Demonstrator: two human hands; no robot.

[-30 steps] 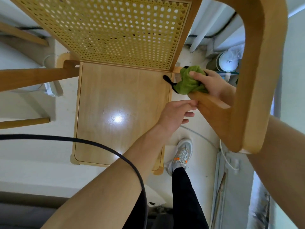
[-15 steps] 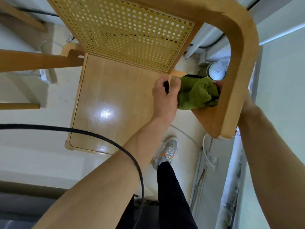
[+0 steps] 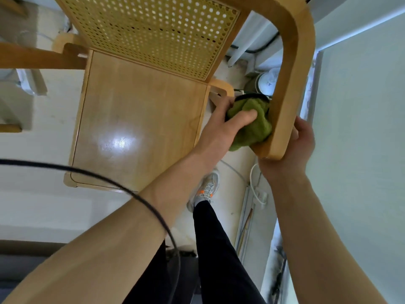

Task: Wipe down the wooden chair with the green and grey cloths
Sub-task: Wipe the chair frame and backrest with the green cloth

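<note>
From the head view we see our left hand (image 3: 221, 126) closed around the green cloth (image 3: 252, 126), at three o'clock of the wooden chair (image 3: 140, 119) seat, pressing it against the armrest (image 3: 287, 102); our right hand (image 3: 293, 148) grips that armrest's end.

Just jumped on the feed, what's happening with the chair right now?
A person is wiping the wooden chair. The left hand grips the green cloth and presses it against the inner face of the curved armrest, while the right hand holds that armrest's outer side to steady it. No grey cloth is in view.
</note>
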